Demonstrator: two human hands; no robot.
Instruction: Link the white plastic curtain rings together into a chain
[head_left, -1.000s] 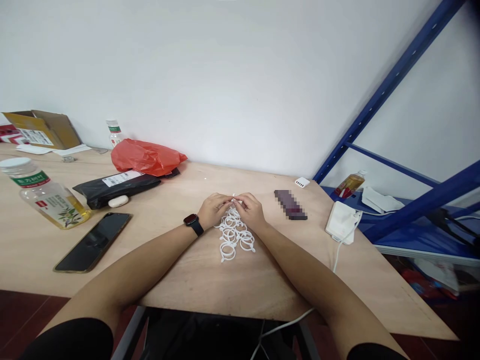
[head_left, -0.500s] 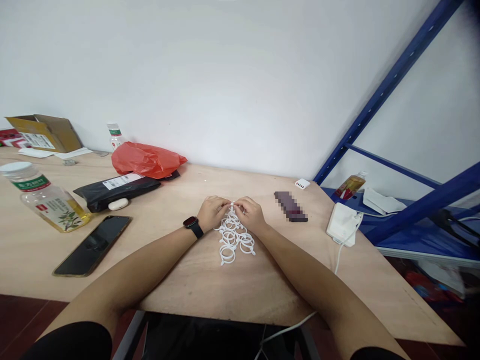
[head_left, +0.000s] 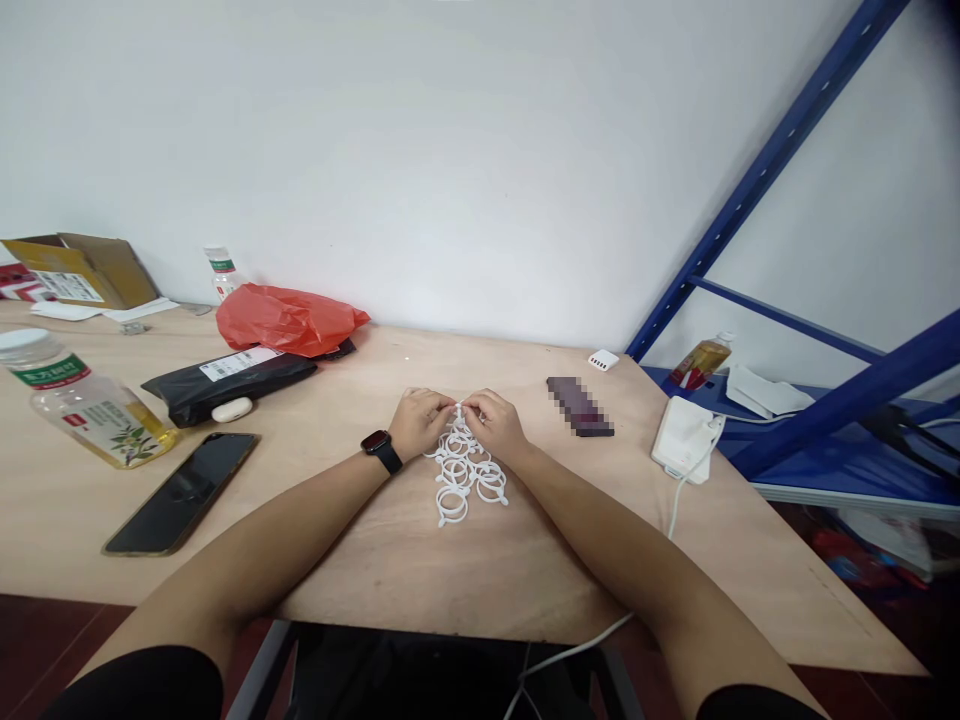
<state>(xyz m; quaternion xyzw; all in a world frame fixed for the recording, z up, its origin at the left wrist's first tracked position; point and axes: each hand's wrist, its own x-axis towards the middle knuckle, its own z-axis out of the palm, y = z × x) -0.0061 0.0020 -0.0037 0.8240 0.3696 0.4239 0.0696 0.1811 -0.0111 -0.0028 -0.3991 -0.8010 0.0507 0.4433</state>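
Note:
A cluster of linked white plastic rings (head_left: 463, 473) lies on the wooden table (head_left: 420, 570) in front of me. My left hand (head_left: 418, 421), with a black watch (head_left: 381, 448) on its wrist, and my right hand (head_left: 491, 423) meet at the far end of the cluster. Both hands have their fingers curled, pinching the topmost white ring between them. The rest of the rings trail toward me on the tabletop.
A black phone (head_left: 182, 492) and a tea bottle (head_left: 84, 402) lie at left, with a black parcel (head_left: 229, 377), a red plastic bag (head_left: 289, 318) and a cardboard box (head_left: 81, 270) behind. A dark blurred object (head_left: 579, 406) and a white charger (head_left: 683, 438) sit at right beside blue shelving (head_left: 817, 420).
Both hands stay pinched on the top ring with only small finger movements. The view has shifted slightly; nothing else on the table moved.

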